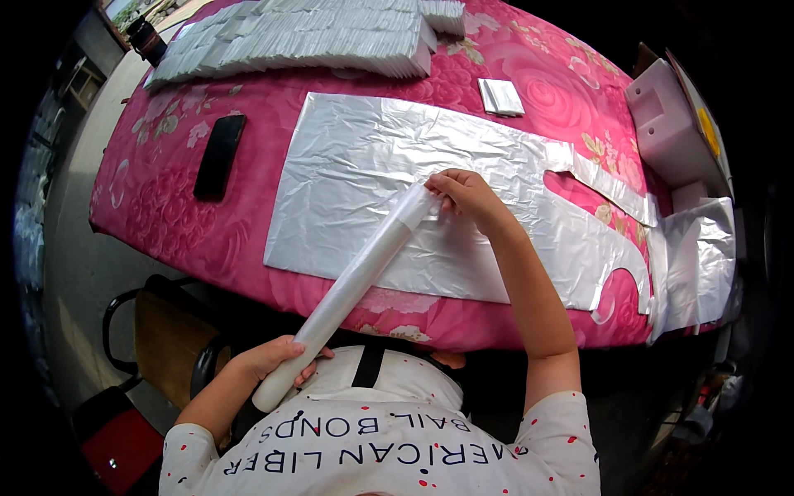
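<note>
A long, narrow length of translucent white plastic film (356, 281), folded or rolled, slants from my lap up over the table. My left hand (287, 360) grips its lower end in front of my body, with fingers around it. At its upper end my right hand (457, 198) pinches the film between thumb and fingers. Beneath it a silvery plastic apron (347, 165) lies spread flat, slightly wrinkled, with curved cut-outs and straps toward the right. More of the same plastic (695, 269) hangs at the table's right edge.
A pink flowered tablecloth (165, 202) covers the table. Several rows of folded plastic packets (322, 41) stand at the back; one small packet (500, 97) lies apart. A black phone (220, 157), dark bottle (146, 41), white foam box (674, 124) and chair (174, 343) are around.
</note>
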`<action>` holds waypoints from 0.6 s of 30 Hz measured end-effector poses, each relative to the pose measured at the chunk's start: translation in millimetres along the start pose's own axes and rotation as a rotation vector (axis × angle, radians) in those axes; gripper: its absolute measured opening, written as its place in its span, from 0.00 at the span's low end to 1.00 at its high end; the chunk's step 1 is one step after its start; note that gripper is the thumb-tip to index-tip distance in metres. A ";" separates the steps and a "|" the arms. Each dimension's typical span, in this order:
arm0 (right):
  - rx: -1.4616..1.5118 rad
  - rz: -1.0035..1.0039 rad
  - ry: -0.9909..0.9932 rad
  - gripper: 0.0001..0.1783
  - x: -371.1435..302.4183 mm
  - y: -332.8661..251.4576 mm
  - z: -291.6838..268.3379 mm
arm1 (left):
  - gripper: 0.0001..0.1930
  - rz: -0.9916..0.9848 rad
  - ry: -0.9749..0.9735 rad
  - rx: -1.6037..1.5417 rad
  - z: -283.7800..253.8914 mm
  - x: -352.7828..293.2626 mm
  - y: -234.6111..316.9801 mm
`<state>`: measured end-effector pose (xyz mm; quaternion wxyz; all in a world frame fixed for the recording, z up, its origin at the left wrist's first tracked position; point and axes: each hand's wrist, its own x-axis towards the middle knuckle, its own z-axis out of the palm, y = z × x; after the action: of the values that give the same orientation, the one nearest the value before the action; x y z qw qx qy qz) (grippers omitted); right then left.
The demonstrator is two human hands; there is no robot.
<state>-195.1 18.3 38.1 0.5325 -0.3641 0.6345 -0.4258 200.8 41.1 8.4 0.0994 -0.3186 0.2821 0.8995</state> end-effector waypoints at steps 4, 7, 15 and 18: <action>-0.147 0.006 -0.137 0.12 -9.9 -8.3 12.6 | 0.39 -0.001 0.018 0.001 2.1 -1.6 0.1; -0.137 -0.043 -0.106 0.11 -7.8 0.7 11.2 | 0.39 0.009 0.025 0.021 5.7 -0.9 1.8; -0.178 -0.217 0.544 0.09 5.1 36.8 -110.1 | 0.34 -0.122 0.064 0.146 -6.4 -16.5 5.0; -0.202 -0.313 0.740 0.10 -8.0 57.4 -186.0 | 0.31 -0.192 0.070 0.244 -16.2 -28.8 8.7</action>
<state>-377.7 75.4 0.8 0.1588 -0.3293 0.7586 -0.5393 228.5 24.7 20.1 0.2130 -0.3610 0.3609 0.8331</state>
